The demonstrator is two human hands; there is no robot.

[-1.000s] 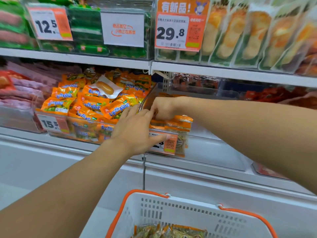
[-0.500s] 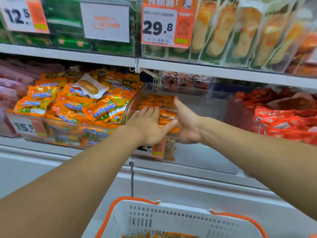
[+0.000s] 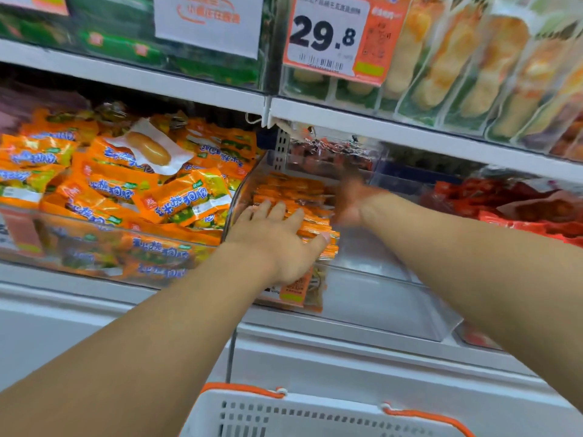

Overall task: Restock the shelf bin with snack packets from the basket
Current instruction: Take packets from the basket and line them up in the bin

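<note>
While flat left hand (image 3: 280,244) presses packets (image 3: 296,197) by the bin (image 3: 372,298)'s left wall, blurry right hand (image 3: 350,200), grip unclear, has moved deeper; right side bare.

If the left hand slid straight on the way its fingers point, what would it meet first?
The left hand lies flat on the orange snack packets in the clear shelf bin, fingers aimed up and back. Going on, it would likely slide over more of those packets toward the bin's rear; depth there is unclear.

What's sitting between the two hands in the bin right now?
In the head view, the stack of orange snack packets lies between the left hand, flat on them, and the blurred right hand, inside the clear bin.
</note>
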